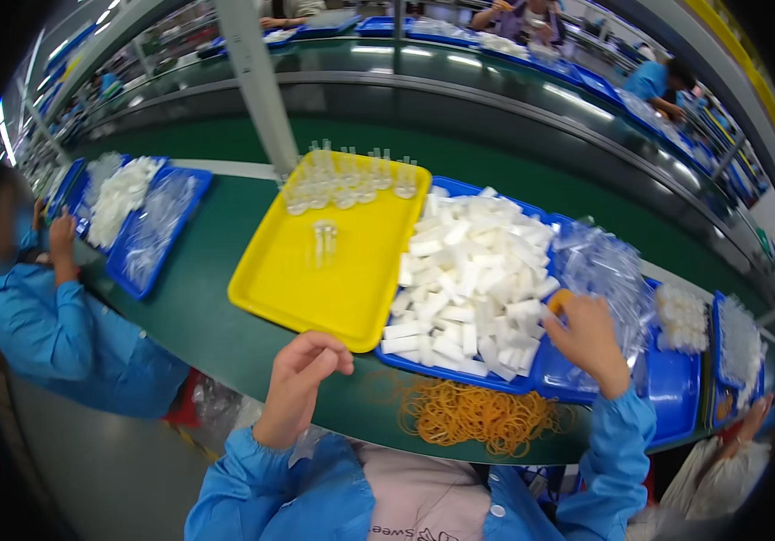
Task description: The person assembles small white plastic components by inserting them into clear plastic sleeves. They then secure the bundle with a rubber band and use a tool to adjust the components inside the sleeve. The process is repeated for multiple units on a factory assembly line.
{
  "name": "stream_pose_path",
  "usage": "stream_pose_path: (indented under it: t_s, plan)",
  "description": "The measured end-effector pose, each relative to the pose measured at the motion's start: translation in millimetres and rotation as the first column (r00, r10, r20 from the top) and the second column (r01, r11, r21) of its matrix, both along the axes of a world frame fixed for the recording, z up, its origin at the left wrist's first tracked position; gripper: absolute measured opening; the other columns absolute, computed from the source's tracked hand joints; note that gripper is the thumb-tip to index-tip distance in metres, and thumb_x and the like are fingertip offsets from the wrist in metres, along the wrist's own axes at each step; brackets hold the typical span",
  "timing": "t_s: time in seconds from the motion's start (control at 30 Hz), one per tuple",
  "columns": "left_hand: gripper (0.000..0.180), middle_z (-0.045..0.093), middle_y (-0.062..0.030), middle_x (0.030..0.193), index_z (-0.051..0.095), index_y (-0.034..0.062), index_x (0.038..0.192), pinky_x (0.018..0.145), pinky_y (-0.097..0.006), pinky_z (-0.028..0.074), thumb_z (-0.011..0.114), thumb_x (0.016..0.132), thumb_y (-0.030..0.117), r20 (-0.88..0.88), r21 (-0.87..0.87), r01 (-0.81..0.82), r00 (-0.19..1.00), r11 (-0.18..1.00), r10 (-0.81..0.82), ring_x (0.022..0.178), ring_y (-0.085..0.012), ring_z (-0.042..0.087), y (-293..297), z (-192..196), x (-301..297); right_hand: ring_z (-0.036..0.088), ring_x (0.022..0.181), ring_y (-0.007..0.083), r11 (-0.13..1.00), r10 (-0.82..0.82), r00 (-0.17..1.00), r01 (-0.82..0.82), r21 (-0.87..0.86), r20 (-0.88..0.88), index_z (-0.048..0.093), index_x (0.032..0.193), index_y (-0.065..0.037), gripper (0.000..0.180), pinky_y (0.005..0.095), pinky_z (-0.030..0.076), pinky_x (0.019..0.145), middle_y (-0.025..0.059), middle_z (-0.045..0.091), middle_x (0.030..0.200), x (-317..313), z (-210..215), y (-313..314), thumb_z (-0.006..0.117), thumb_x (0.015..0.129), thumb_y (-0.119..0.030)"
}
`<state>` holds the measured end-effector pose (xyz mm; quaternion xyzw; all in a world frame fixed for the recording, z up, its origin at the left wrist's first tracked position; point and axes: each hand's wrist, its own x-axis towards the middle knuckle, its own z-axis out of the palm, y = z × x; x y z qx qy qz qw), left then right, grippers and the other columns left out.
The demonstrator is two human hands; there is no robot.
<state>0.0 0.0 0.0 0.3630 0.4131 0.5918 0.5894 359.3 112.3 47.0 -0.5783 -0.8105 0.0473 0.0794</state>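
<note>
My left hand is raised just below the near edge of a yellow tray, fingers curled in toward the thumb, with nothing visible in it. My right hand hovers where the white foam pieces meet the clear plastic bags. Its thumb and forefinger stand slightly apart, an orange cover on one fingertip, and I see nothing between them. Several small clear cups with thin prongs stand at the tray's far end. One similar clear piece sits apart, nearer the middle.
A heap of orange rubber bands lies on the green table before me. Blue trays continue rightward, holding more clear parts. A co-worker in blue sits at left. A grey post rises behind the yellow tray.
</note>
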Motion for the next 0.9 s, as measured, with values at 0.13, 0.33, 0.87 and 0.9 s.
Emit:
stream_pose_path:
  t_s: [0.13, 0.33, 0.87, 0.9]
  plan:
    - [0.021, 0.06, -0.009, 0.092, 0.056, -0.0003, 0.108, 0.082, -0.031, 0.045, 0.055, 0.089, 0.008, -0.204, 0.054, -0.062, 0.976, 0.997, 0.072, 0.087, -0.0177, 0.058, 36, 14, -20, 0.056, 0.056, 0.0231, 1.0, -0.004, 0.967, 0.005, 0.004, -0.256, 0.063, 0.085, -0.004, 0.014, 0.0345, 0.041, 0.066, 0.0106, 0.061, 0.066, -13, 21, -24, 0.064, 0.079, -0.017]
    - [0.036, 0.06, -0.0108, 0.115, 0.059, 0.0054, 0.113, 0.095, -0.035, 0.042, 0.05, 0.081, -0.008, -0.868, 0.496, 0.283, 0.153, 0.821, 0.472, 0.109, -0.0281, 0.054, 130, 3, -57, 0.047, 0.06, 0.0044, 0.986, -0.149, 0.699, 0.048, -0.162, -0.7, 0.065, 0.091, -0.001, 0.012, 0.0204, 0.037, 0.056, -0.002, 0.053, 0.065, -19, 26, -27, 0.062, 0.081, -0.006]
    - [0.05, 0.06, -0.0112, 0.101, 0.056, 0.0116, 0.116, 0.077, -0.036, 0.047, 0.071, 0.072, 0.029, -0.905, 0.412, 0.186, -0.033, 0.892, 0.424, 0.09, -0.0273, 0.059, 139, 0, -72, 0.054, 0.075, 0.0054, 0.917, -0.274, 0.493, -0.124, -0.379, -0.825, 0.063, 0.092, 0.001, 0.015, 0.0202, 0.042, 0.069, 0.0, 0.058, 0.084, -13, 27, -39, 0.063, 0.077, -0.001]
    - [0.046, 0.06, -0.011, 0.1, 0.057, 0.011, 0.114, 0.079, -0.037, 0.046, 0.071, 0.073, 0.026, -0.897, 0.427, 0.232, -0.014, 0.874, 0.442, 0.092, -0.0275, 0.058, 137, 1, -74, 0.054, 0.075, 0.0058, 0.923, -0.271, 0.454, -0.126, -0.363, -0.849, 0.061, 0.094, 0.0, 0.017, 0.0204, 0.042, 0.07, 0.0005, 0.058, 0.084, -15, 26, -39, 0.062, 0.077, -0.001]
